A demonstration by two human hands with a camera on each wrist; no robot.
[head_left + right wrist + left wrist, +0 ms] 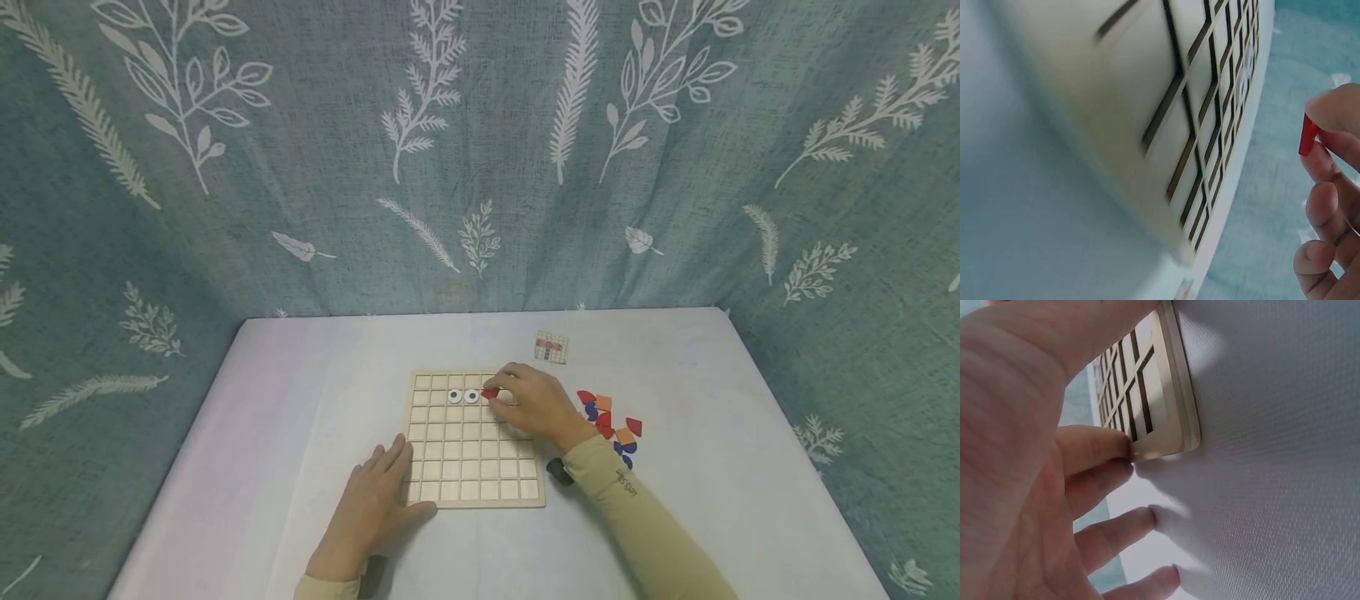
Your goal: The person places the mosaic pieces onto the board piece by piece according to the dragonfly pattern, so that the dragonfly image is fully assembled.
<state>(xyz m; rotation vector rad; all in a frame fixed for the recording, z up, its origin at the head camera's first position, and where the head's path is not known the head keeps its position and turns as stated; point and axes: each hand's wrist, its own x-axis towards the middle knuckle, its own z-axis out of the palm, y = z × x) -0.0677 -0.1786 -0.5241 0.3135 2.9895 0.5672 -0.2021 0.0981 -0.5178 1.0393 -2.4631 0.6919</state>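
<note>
A square wooden grid board (470, 450) lies on the white table. Two round white pieces with black dots, like eyes (454, 396), sit side by side in its upper rows. My right hand (534, 402) is over the board's upper right part and pinches a small red piece (490, 392) just right of the eyes. In the right wrist view the red piece (1307, 135) appears edge-on between thumb and fingertip. My left hand (378, 500) rests at the board's lower left corner, fingers extended along the left side and thumb near the bottom edge; its fingertips (1119, 445) touch the rim.
Right of the board lie several loose red, orange and blue pieces (626, 435), partly hidden by the right forearm. A small pattern card (551, 347) is behind the board. Leaf-patterned green curtains (480, 167) enclose the table (705, 400) at the back and sides.
</note>
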